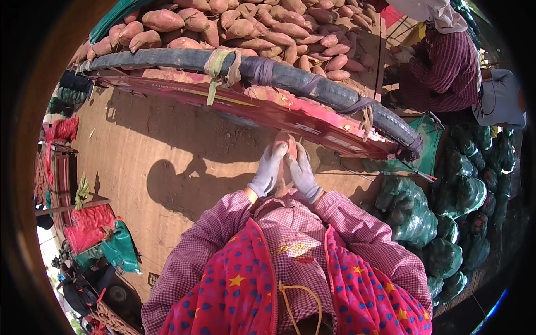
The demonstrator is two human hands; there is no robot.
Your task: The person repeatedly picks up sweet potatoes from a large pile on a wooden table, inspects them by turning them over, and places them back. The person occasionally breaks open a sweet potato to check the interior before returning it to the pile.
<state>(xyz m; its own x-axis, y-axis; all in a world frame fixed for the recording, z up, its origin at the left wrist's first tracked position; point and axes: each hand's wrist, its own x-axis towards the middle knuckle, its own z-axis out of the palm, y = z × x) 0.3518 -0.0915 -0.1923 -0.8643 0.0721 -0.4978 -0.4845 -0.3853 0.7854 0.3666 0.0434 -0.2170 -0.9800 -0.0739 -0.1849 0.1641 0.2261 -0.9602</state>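
Note:
Both my hands wear pale grey-white work gloves and are close together in front of my body. My left hand (268, 171) and my right hand (302, 171) grip a reddish sweet potato (284, 140) between them, its upper end showing beyond the fingers. Just beyond stands the red side panel (268, 109) of a cart or truck bed, topped by a black hose-like padding (289, 77) tied on with cloth strips. Behind the padding lies a large heap of sweet potatoes (289, 29).
Filled green mesh sacks (408, 209) stand in rows at right. A person in a striped top (439, 71) is at the upper right beside the bed. Red mesh sacks (88, 226) and a green sack (121, 247) lie at left. My shadow falls on the brown ground (125, 184).

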